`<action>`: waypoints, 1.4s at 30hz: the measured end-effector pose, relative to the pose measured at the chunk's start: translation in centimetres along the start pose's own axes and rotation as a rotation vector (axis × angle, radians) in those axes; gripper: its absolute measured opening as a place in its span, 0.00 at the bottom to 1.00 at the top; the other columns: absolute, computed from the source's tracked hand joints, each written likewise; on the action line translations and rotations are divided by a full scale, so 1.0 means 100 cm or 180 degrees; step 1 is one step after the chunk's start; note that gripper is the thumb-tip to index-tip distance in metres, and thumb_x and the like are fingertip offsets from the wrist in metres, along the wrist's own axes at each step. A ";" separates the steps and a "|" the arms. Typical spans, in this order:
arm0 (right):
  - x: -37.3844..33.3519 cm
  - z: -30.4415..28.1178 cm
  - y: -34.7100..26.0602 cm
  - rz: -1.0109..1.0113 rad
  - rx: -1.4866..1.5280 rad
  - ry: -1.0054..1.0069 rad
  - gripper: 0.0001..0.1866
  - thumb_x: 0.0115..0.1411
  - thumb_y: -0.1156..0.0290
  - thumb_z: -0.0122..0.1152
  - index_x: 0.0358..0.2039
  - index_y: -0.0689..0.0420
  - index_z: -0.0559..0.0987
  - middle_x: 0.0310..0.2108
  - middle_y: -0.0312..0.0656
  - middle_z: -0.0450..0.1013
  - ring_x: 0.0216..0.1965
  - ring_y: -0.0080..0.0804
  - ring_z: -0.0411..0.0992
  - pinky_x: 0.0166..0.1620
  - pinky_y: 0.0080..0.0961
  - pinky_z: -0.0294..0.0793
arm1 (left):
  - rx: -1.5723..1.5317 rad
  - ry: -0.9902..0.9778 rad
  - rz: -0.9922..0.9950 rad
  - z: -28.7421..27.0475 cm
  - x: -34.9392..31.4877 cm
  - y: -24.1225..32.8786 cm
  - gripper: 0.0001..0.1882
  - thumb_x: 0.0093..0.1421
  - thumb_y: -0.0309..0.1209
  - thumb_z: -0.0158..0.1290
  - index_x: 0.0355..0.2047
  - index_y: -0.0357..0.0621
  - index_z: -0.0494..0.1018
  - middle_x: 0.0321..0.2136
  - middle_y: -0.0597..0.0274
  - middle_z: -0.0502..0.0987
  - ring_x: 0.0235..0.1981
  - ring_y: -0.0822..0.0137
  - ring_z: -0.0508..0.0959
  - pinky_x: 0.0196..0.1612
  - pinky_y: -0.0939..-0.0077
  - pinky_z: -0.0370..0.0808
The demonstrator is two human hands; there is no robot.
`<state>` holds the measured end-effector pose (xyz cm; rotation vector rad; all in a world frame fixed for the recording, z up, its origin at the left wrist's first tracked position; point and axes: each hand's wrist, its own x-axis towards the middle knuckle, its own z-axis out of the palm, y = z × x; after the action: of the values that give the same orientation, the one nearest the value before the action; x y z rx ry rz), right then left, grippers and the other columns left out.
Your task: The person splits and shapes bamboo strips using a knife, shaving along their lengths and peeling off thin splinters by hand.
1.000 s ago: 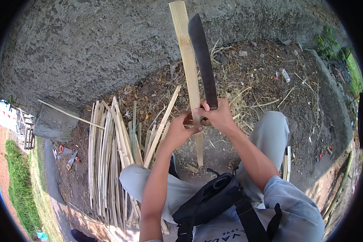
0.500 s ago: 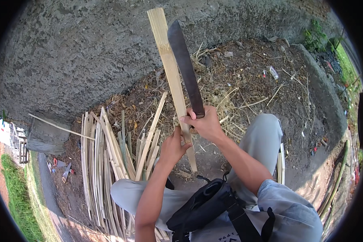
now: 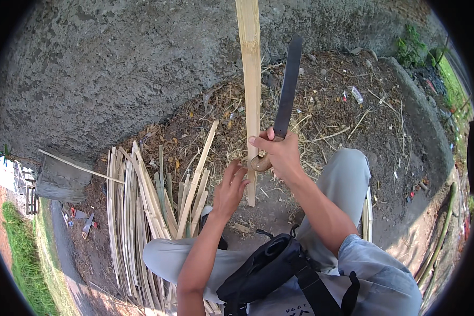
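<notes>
My right hand is wrapped round the wooden handle of a machete, whose dark blade points up and away from me. The thumb of that hand also lies across a long pale bamboo strip, which stands nearly upright to the left of the blade, apart from it. Partway up the strip a rougher, darker band crosses it, and its top runs out of the picture. My left hand is just left of the strip's lower end, its fingers loosely apart and holding nothing.
A pile of split bamboo strips lies on the left by my knee. A rough concrete wall rises ahead. Dry leaves and shavings litter the soil, with a clear plastic bottle on the right. A handsaw lies at far left.
The bamboo strip and machete have swung to the right, and the strip has moved up past the picture's top edge. My left hand has come off the strip and opened.
</notes>
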<state>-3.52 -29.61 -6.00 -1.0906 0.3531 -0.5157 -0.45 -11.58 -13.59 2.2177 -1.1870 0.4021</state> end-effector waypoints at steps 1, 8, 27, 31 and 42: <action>0.000 0.000 -0.001 0.0044 0.0029 0.0054 0.19 0.47 0.81 0.70 0.19 0.54 0.65 0.28 0.40 0.76 0.27 0.21 0.74 0.29 0.21 0.72 | -0.0042 0.0082 0.0039 0.003 -0.001 -0.001 0.18 0.52 0.27 0.61 0.44 0.43 0.72 0.54 0.51 0.68 0.42 0.57 0.80 0.31 0.71 0.82; -0.001 0.004 -0.003 0.0258 0.0167 0.0183 0.20 0.47 0.80 0.71 0.19 0.52 0.64 0.29 0.40 0.75 0.30 0.22 0.73 0.32 0.23 0.72 | -0.0059 0.0453 0.0439 0.014 -0.002 -0.013 0.15 0.49 0.25 0.63 0.38 0.42 0.77 0.54 0.49 0.69 0.40 0.59 0.80 0.32 0.73 0.82; 0.003 -0.005 -0.003 0.0741 0.0328 0.0163 0.20 0.48 0.79 0.71 0.20 0.50 0.64 0.26 0.35 0.72 0.27 0.22 0.70 0.31 0.25 0.70 | 0.0220 0.0218 0.0868 -0.002 0.007 -0.001 0.10 0.45 0.21 0.57 0.30 0.39 0.74 0.44 0.57 0.73 0.44 0.58 0.78 0.34 0.71 0.78; 0.000 -0.001 -0.006 0.0741 0.0378 0.0178 0.20 0.48 0.80 0.70 0.20 0.49 0.64 0.25 0.34 0.71 0.26 0.20 0.68 0.30 0.23 0.68 | 0.0322 0.0156 0.0981 0.002 0.008 0.001 0.10 0.48 0.21 0.56 0.32 0.37 0.74 0.44 0.57 0.72 0.48 0.58 0.76 0.34 0.70 0.78; 0.012 -0.010 -0.004 0.0897 0.0629 0.0310 0.19 0.48 0.78 0.71 0.23 0.50 0.64 0.26 0.34 0.70 0.26 0.21 0.67 0.31 0.22 0.67 | 0.0248 0.0105 0.0845 0.002 0.011 0.015 0.09 0.50 0.21 0.55 0.32 0.38 0.70 0.44 0.57 0.71 0.52 0.57 0.74 0.32 0.70 0.80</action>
<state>-3.15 -31.23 -6.07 -0.8101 0.5215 -0.3445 -1.11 -13.05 -12.64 2.1135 -1.4761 0.5984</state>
